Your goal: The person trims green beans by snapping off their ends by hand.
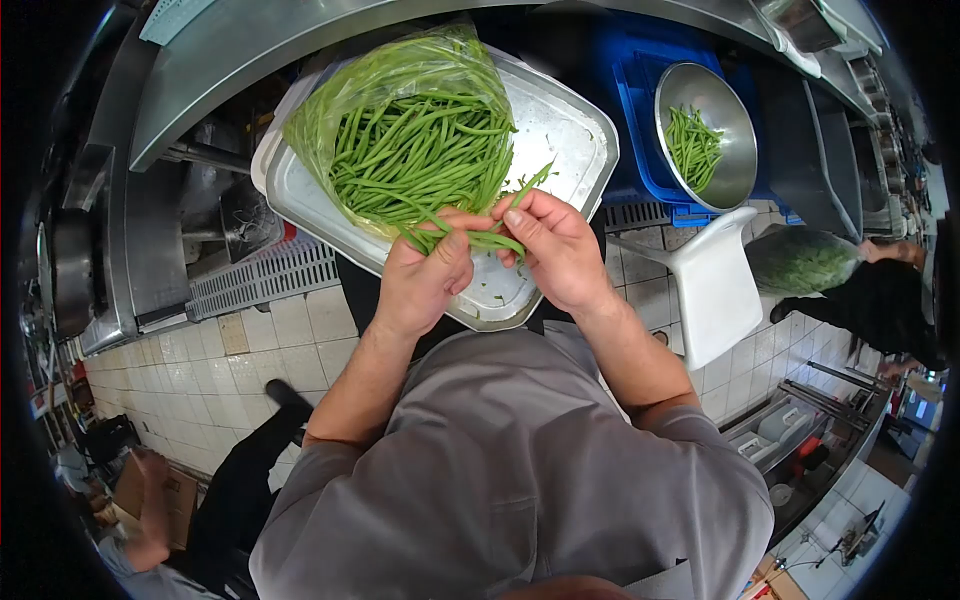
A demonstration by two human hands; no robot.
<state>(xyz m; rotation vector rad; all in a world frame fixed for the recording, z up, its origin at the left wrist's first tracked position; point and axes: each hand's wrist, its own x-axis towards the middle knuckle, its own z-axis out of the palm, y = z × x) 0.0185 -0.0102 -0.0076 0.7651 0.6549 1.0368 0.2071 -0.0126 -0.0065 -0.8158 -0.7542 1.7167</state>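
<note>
Several green beans (430, 238) are gripped in my left hand (432, 275), their ends pointing toward my right. My right hand (556, 248) pinches a green bean (535, 182) between thumb and fingers, close beside the left. Just beyond both hands, a clear plastic bag (330, 110) full of green beans lies with its mouth toward me. It rests on a metal tray (580, 130), where small bean scraps are scattered. At the right, a steel bowl (738, 150) contains a smaller heap of beans.
Under the bowl is a blue crate (640, 150). A white chair (715, 290) stands to my right on the tiled floor. One person (890, 290) is at the far right near a bag of greens (800, 258); another person (235, 500) is at the lower left.
</note>
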